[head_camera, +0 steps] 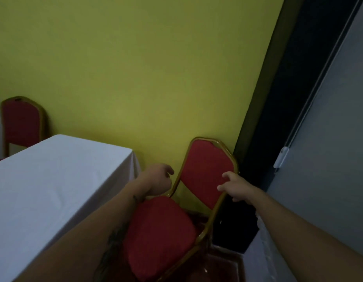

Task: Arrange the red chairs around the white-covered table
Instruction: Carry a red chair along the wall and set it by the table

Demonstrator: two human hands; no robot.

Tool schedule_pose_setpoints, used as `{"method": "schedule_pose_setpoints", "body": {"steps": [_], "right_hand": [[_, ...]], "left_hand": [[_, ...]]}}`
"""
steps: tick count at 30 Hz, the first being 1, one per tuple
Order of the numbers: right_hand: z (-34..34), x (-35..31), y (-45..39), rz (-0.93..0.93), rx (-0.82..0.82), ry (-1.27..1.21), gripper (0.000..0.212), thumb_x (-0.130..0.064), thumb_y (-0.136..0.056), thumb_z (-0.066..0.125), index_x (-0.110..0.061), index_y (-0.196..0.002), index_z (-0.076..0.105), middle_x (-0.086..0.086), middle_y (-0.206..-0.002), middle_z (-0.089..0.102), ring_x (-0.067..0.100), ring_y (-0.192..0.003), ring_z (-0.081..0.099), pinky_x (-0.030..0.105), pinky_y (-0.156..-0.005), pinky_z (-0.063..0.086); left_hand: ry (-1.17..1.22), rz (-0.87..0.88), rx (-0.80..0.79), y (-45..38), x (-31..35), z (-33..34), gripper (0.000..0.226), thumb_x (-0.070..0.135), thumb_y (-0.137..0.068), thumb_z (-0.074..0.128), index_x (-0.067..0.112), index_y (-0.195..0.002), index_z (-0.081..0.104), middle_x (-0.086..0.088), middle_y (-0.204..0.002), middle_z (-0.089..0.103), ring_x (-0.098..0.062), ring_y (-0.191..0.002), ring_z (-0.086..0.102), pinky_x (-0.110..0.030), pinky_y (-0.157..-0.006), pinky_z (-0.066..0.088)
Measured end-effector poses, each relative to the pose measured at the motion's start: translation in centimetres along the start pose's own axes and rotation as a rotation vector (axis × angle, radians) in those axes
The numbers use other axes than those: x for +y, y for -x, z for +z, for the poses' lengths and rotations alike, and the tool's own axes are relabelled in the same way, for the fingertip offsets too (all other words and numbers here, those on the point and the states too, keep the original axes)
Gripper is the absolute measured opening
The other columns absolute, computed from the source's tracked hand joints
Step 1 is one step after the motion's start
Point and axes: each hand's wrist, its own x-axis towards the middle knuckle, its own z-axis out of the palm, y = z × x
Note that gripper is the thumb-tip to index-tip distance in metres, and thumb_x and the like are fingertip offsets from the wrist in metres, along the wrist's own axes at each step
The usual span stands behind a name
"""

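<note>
A red chair (205,169) with a gold frame stands tilted against the yellow wall, just right of the white-covered table (54,180). Its seat (160,237) points toward me. My left hand (156,181) hovers beside the left post of the backrest with its fingers loosely curled, a small gap away from the frame. My right hand (235,189) is at the lower right edge of the backrest, fingers spread and holding nothing. A second red chair (20,123) stands against the wall beyond the table's far left end.
The yellow wall (135,78) runs close behind the chair. A dark doorway or gap (268,139) and a grey panel (329,159) lie to the right. Dark red floor (217,267) shows under the chair.
</note>
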Motion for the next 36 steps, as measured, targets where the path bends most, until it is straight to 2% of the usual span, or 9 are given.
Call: {"method": "schedule_pose_setpoints", "body": {"steps": [8,14,19,21,24,27,29,33,36], "right_hand": [[-3.3,0.6,-6.9,0.086,0.039,0.064,0.083,-0.020,-0.095,0.063,-0.015,-0.164,0.017,0.010,-0.154,0.045,0.027,-0.132,0.049,0.033,-0.098,0.043],[-6.2,0.3,-13.9,0.043,0.049,0.110,0.063,-0.012,-0.094,0.058,-0.018,-0.152,0.036,-0.002,-0.117,0.054,0.022,-0.114,0.055,0.040,-0.099,0.049],[-8.4,0.5,-21.3,0.017,0.006,0.178,0.067,-0.017,-0.090,0.056,-0.017,-0.153,0.034,0.002,-0.122,0.052,0.025,-0.117,0.054,0.045,-0.104,0.050],[-9.2,0.9,-24.7,0.014,0.010,0.239,0.074,-0.022,-0.086,0.056,-0.017,-0.155,0.031,0.010,-0.139,0.048,0.031,-0.126,0.052,0.050,-0.107,0.048],[-9.8,1.7,-29.2,0.050,0.003,0.308,0.092,-0.023,-0.090,0.060,-0.016,-0.165,0.008,0.016,-0.164,0.026,0.037,-0.146,0.036,0.052,-0.116,0.039],[-9.7,2.9,-33.0,0.109,-0.011,0.279,0.102,-0.025,-0.093,0.061,-0.013,-0.165,-0.011,0.017,-0.170,0.014,0.039,-0.152,0.025,0.054,-0.121,0.032],[-9.5,3.9,-34.8,0.143,-0.016,0.242,0.099,-0.026,-0.093,0.061,-0.011,-0.164,-0.006,0.018,-0.166,0.024,0.040,-0.147,0.035,0.053,-0.117,0.038],[-9.5,5.5,-36.5,0.144,-0.003,0.209,0.066,-0.019,-0.093,0.064,-0.017,-0.147,0.026,0.015,-0.141,0.050,0.036,-0.126,0.055,0.048,-0.101,0.052],[-9.1,5.8,-37.0,0.122,0.029,0.250,0.063,-0.020,-0.092,0.065,-0.016,-0.144,0.029,0.015,-0.137,0.055,0.038,-0.124,0.058,0.047,-0.096,0.053]], "left_hand": [[-0.011,0.104,-0.038,-11.2,1.7,1.2,0.046,0.022,-0.100,0.047,0.011,-0.144,0.053,-0.010,-0.150,0.052,-0.028,-0.137,0.048,-0.034,-0.107,0.040],[-0.053,0.079,-0.031,-18.3,2.2,2.8,0.044,0.022,-0.099,0.049,0.013,-0.142,0.055,-0.011,-0.145,0.055,-0.028,-0.134,0.050,-0.034,-0.107,0.040],[-0.035,0.037,-0.013,-26.0,4.3,4.2,0.043,0.023,-0.098,0.049,0.010,-0.139,0.057,-0.011,-0.138,0.061,-0.030,-0.125,0.056,-0.035,-0.101,0.046],[-0.026,0.016,-0.007,-29.9,5.5,5.0,0.042,0.026,-0.099,0.050,0.011,-0.137,0.058,-0.012,-0.135,0.064,-0.031,-0.121,0.059,-0.036,-0.099,0.049],[0.038,-0.053,0.006,-35.5,7.7,6.7,0.046,0.031,-0.097,0.049,0.012,-0.138,0.057,-0.013,-0.132,0.066,-0.033,-0.117,0.062,-0.039,-0.098,0.051],[0.105,-0.125,0.021,-40.3,9.9,8.9,0.049,0.034,-0.096,0.048,0.010,-0.137,0.057,-0.017,-0.132,0.065,-0.037,-0.117,0.061,-0.042,-0.099,0.050],[0.172,-0.200,0.028,-42.9,11.0,10.4,0.051,0.038,-0.097,0.047,0.007,-0.136,0.055,-0.019,-0.136,0.061,-0.039,-0.121,0.058,-0.043,-0.101,0.048],[0.323,-0.341,0.029,-47.3,12.1,13.7,0.063,0.050,-0.094,0.051,0.005,-0.139,0.050,-0.022,-0.139,0.057,-0.043,-0.125,0.054,-0.043,-0.103,0.045],[0.424,-0.410,0.022,-49.3,12.9,15.8,0.086,0.057,-0.092,0.055,0.002,-0.153,0.028,-0.025,-0.145,0.051,-0.044,-0.129,0.052,-0.046,-0.107,0.045]]}}
